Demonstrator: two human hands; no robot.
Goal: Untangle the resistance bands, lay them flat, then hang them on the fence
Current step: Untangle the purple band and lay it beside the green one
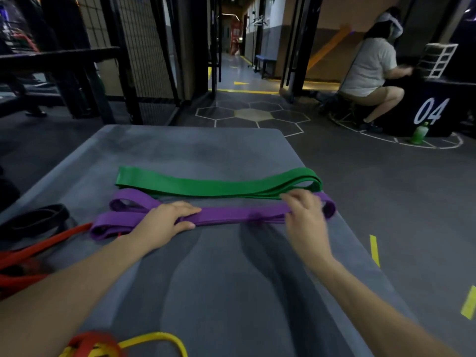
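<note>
Purple band (231,215) lies folded flat across the middle of a grey mat (231,292), running left to right, with loose loops at both ends. Just beyond it, and roughly parallel, a green band (206,184) lies folded flat on the same mat; the two nearly touch near the right end. The left hand (164,222) rests palm down on the purple band toward its left part, fingers straight and pressing it to the mat. The right hand (306,215) is over the band's right end, blurred, with fingers bent down onto the strap; whether it pinches the band or only presses it I cannot tell. At the mat's left edge lie a black band (36,220) and, nearer the camera, a tangle of red bands (23,261), one red strand reaching under the purple band's left loop. At the bottom edge a yellow band (159,340) is twisted together with another red one (90,342). A black mesh fence (139,47) stands beyond the mat on the left. On the right, a seated person (368,70) in a light shirt faces away beside a dark box marked 04 (430,109), with a green bottle (419,134) on the floor next to it.
</note>
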